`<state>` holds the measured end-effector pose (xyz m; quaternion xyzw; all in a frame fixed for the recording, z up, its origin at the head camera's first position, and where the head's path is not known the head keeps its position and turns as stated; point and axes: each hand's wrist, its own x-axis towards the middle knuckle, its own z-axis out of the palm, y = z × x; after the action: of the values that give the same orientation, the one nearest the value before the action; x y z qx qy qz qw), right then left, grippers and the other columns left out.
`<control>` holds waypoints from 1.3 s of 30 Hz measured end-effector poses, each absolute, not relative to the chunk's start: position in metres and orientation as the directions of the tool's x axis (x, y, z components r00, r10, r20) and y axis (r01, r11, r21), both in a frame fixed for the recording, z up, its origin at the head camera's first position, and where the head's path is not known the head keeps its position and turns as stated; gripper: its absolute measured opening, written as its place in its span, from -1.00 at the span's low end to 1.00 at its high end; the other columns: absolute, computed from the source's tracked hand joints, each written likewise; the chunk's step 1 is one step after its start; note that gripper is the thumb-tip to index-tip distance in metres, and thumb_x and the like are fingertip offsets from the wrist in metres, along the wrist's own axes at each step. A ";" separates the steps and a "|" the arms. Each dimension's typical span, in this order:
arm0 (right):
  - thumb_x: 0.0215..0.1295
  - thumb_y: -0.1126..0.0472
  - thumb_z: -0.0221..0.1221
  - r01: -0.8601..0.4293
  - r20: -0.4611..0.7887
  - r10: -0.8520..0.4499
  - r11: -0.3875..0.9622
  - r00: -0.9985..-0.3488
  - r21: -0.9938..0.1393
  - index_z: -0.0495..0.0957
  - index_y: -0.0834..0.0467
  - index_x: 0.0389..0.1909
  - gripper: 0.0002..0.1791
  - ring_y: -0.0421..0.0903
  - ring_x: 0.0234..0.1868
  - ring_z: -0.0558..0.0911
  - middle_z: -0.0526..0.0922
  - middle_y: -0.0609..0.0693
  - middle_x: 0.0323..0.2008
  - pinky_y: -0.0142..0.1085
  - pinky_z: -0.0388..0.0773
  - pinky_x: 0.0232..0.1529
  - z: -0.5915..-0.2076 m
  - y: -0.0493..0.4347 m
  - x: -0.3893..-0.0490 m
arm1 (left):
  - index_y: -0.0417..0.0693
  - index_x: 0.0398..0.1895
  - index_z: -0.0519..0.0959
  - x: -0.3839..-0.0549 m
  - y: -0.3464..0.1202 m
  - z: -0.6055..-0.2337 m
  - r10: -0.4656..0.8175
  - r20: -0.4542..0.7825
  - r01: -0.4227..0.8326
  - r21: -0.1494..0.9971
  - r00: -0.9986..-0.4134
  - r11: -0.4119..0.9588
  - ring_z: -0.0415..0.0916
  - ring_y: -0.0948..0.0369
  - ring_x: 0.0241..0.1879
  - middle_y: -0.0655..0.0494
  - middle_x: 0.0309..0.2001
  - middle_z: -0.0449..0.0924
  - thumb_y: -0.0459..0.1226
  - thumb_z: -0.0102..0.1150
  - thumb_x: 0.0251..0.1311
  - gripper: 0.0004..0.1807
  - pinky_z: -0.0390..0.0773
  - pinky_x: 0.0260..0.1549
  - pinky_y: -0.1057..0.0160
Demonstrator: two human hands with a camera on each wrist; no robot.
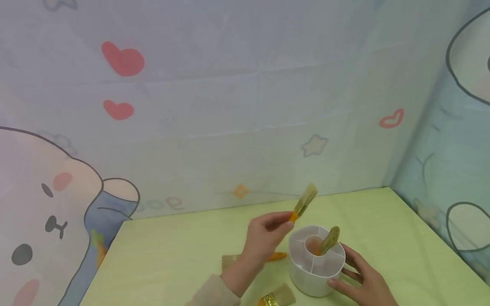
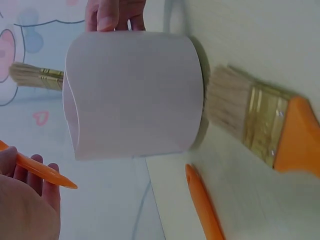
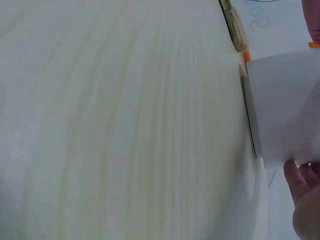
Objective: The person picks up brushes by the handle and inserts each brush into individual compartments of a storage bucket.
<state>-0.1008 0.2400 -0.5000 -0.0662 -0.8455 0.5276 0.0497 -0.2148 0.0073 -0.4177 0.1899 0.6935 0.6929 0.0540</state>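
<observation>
Wide brush [image 1: 283,295] just beside white holder [image 1: 308,280], on yellow-green bench [image 1: 172,250]; heart-printed backdrop [image 1: 214,106] behind holder. Left hand [image 1: 261,240] pinches raised brush [image 1: 305,202], bristles up, near holder's rim; right hand [image 1: 365,281] curls round holder's opposite side.

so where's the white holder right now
The white holder stands on the table, low and right of centre in the head view, between the left hand and the right hand, which touches its side.

The pale yellow-green table [image 1: 172,246], its top faintly wood-grained, bears a white round holder [image 1: 311,281], upright. Near the holder, 1 farther brush [image 1: 277,256] lies with its orange handle toward it, and 1 nearer brush [image 1: 282,295] lies with its bristles toward it.
</observation>
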 end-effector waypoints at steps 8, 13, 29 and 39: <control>-0.03 -0.14 0.42 0.080 -0.012 0.160 0.423 -0.987 -0.902 0.15 -0.10 0.42 -0.01 0.11 0.28 0.44 0.30 0.09 0.38 -0.28 0.59 0.02 -0.499 0.240 -0.102 | 0.03 -0.16 0.73 -0.206 0.024 -0.421 0.292 0.190 0.167 0.981 -0.937 -0.103 0.66 0.21 -0.19 0.13 -0.19 0.72 -0.27 0.42 0.05 -0.76 0.65 -0.20 0.33; -0.03 -0.13 0.42 0.068 0.000 0.161 0.421 -0.987 -0.905 0.15 -0.10 0.42 -0.01 0.11 0.26 0.46 0.32 0.09 0.37 -0.29 0.60 0.01 -0.500 0.240 -0.102 | 0.02 -0.19 0.74 -0.202 0.034 -0.424 0.246 0.164 0.126 0.979 -0.955 -0.161 0.67 0.19 -0.19 0.10 -0.21 0.73 -0.32 0.42 0.03 -0.77 0.64 -0.18 0.34; -0.04 -0.14 0.43 0.052 0.020 0.161 0.427 -0.987 -0.903 0.17 -0.10 0.41 -0.02 0.02 0.24 0.49 0.34 0.09 0.35 -0.28 0.61 -0.01 -0.501 0.240 -0.102 | 0.23 -0.19 0.72 -0.192 0.050 -0.434 0.166 0.196 0.176 0.976 -0.966 -0.131 0.64 0.26 -0.14 0.26 -0.20 0.71 -0.23 0.40 0.08 -0.79 0.63 -0.13 0.36; -0.05 -0.15 0.43 -0.062 0.143 0.139 0.473 -0.980 -0.879 0.22 -0.11 0.39 -0.05 -0.55 0.09 0.42 0.41 0.02 0.28 -0.32 0.61 -0.01 -0.505 0.241 -0.101 | 0.18 -0.14 0.68 -0.187 0.046 -0.444 0.139 0.375 0.382 0.924 -0.917 0.026 0.66 0.32 -0.24 0.27 -0.21 0.71 -0.26 0.39 0.08 -0.75 0.64 -0.22 0.39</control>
<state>-0.1013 0.2413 -0.5047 -0.0226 -0.8526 0.5128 0.0975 -0.1874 0.0460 -0.4438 0.1832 0.7104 0.6735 -0.0903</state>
